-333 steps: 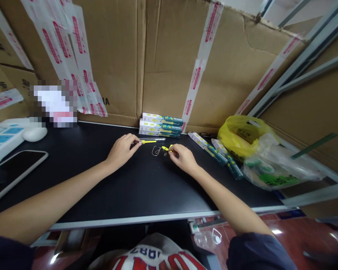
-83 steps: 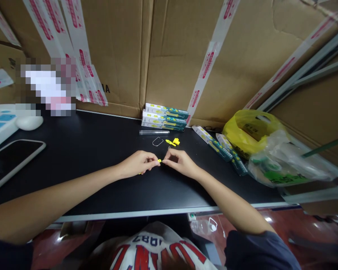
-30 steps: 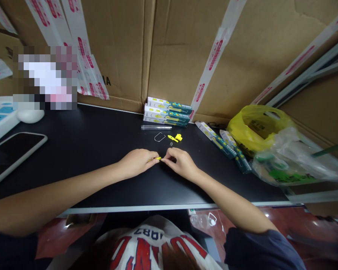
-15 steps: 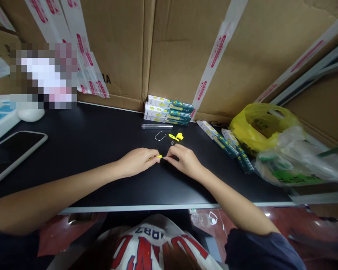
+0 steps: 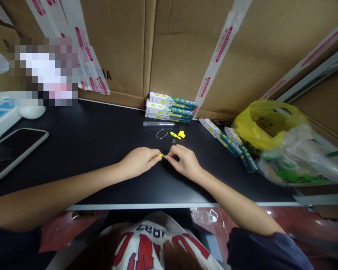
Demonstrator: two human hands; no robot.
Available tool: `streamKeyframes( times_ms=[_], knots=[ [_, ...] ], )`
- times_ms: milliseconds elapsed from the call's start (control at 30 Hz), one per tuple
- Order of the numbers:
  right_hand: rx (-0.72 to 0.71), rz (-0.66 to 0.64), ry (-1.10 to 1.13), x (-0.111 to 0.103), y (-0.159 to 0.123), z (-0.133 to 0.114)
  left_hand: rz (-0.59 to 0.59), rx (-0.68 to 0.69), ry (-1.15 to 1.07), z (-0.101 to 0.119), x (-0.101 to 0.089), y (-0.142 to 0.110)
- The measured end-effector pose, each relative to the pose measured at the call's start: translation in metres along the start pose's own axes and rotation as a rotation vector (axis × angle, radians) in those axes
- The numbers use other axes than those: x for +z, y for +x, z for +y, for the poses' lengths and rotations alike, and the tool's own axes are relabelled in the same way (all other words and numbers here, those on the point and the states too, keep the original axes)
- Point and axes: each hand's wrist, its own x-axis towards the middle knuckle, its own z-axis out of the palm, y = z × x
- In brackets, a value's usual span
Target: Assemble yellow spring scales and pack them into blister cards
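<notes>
My left hand (image 5: 141, 162) is closed in a pinch on a small yellow plastic piece (image 5: 160, 155), whose end sticks out past the fingertips. Facing it, my right hand (image 5: 186, 162) has thumb and forefinger pressed together on something thin and dark, too small to name, close to the yellow end. Just beyond the hands lie a bent wire loop (image 5: 162, 134), a flat yellow part (image 5: 175, 135), a chunkier yellow part (image 5: 181, 134) and a tiny metallic piece (image 5: 174, 141). A clear tube (image 5: 158, 124) rests behind them.
Printed boxes (image 5: 170, 109) are stacked against the cardboard wall (image 5: 174, 56). Two similar boxes (image 5: 221, 138) lie at the right, beside a yellow plastic bag (image 5: 242, 127) and a clear bag (image 5: 293, 161). A phone (image 5: 15, 153) lies on the left of the black table (image 5: 95, 135).
The whole view has shifted slightly. Both hands keep nearly the same pose, fingertips facing each other; the table items have not moved.
</notes>
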Motion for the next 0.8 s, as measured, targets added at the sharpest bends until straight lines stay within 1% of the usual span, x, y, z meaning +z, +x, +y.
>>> streamKeyframes(
  times_ms=[167, 367, 633, 800],
  knots=[
    [0.037, 0.003, 0.015, 0.0015, -0.0003, -0.0021, 0.016, 0.015, 0.018, -0.002, 0.0024, 0.0008],
    [0.066, 0.016, 0.002, 0.0046, -0.0005, -0.0039, 0.044, 0.0, 0.055, -0.0025, 0.0061, 0.0005],
    [0.077, 0.05, -0.016, 0.0057, -0.0003, -0.0056, 0.072, 0.006, -0.037, 0.0027, 0.0028, -0.0015],
    [0.084, 0.059, -0.003, 0.0072, -0.0008, -0.0049, 0.081, 0.012, -0.076, -0.0007, 0.0069, 0.0]
  ],
)
